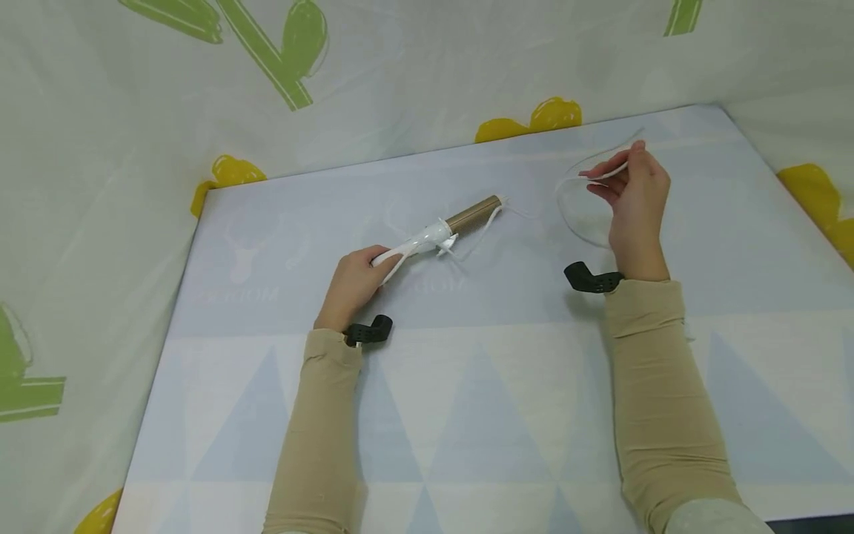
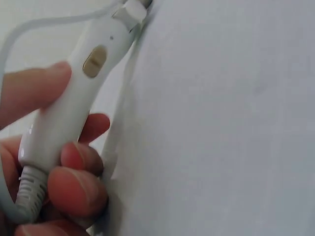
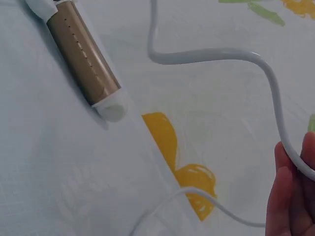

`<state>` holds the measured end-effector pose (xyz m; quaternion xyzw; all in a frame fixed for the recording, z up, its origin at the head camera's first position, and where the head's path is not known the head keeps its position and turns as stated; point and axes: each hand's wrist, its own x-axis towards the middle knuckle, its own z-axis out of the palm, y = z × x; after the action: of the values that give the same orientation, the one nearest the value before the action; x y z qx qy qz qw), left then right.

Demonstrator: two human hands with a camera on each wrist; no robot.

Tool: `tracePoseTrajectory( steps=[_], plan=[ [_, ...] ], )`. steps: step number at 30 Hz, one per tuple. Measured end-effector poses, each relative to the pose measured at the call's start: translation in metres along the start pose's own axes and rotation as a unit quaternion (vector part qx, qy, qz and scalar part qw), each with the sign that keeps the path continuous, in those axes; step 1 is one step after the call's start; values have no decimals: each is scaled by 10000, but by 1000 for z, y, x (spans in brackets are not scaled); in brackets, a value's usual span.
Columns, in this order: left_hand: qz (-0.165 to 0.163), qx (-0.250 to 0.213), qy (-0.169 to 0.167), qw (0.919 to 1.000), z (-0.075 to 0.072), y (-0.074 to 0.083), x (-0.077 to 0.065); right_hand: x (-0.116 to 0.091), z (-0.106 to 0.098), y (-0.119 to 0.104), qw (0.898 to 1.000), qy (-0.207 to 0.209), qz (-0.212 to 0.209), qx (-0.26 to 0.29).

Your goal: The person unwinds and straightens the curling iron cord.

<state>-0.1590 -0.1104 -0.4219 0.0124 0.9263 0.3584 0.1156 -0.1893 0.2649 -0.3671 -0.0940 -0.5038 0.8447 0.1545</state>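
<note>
A curling iron with a gold barrel (image 1: 474, 215) and a white handle (image 1: 423, 242) points toward the upper right over the table. My left hand (image 1: 352, 285) grips the handle near its cord end. In the left wrist view, the thumb lies along the handle below a gold oval switch (image 2: 95, 61), and the ribbed cord sleeve (image 2: 32, 191) leaves the handle's end beside the curled fingers. My right hand (image 1: 637, 200), off to the right, pinches the white power cord (image 3: 216, 55) between thumb and fingers. A loop of cord hangs to the left of that hand.
The table (image 1: 507, 415) has a pale cover with blue triangles. Behind it hangs a pale cloth (image 1: 400, 74) with green and yellow prints. Each wrist carries a black camera mount, such as the right one (image 1: 590, 279).
</note>
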Motion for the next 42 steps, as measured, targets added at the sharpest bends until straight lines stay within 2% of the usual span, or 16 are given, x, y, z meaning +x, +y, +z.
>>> tracePoseTrajectory(
  steps=[4, 6, 9, 11, 17, 22, 25, 31, 33, 39, 42],
  plan=[
    [-280, -167, 284, 9991, -4, -3, -1, 0, 1, 2, 9989, -142, 50, -453],
    [-372, -219, 430, 9981, -6, -6, -1, 0, 2, 3, 9959, -257, 71, -861],
    [-543, -250, 642, 9961, -10, -11, -1, -1, 5, 3, 9865, -442, 110, -1574],
    [-668, -256, 755, 9946, -13, -13, -2, -2, 8, 4, 9753, -570, 62, -2134],
    [-833, -183, 964, 9917, -21, -20, -3, -8, 20, 8, 9258, -1120, 35, -3610],
    [-807, -118, 1059, 9910, -25, -26, -5, -13, 30, 20, 8970, -1621, 229, -4105],
    [-846, -84, 1065, 9907, -27, -27, -5, -15, 36, 29, 8746, -1867, 279, -4466],
    [-1008, -26, 1131, 9885, -30, -31, -4, -15, 42, 42, 8250, -2201, 467, -5184],
    [-1047, 3, 1182, 9875, -32, -33, -5, -14, 41, 45, 8056, -2315, 542, -5427],
    [-1188, 68, 1300, 9844, -39, -40, -8, -12, 37, 48, 7604, -2697, 798, -5854],
    [-1277, 69, 1350, 9826, -41, -42, -9, -11, 34, 51, 7314, -2919, 781, -6113]
  ],
)
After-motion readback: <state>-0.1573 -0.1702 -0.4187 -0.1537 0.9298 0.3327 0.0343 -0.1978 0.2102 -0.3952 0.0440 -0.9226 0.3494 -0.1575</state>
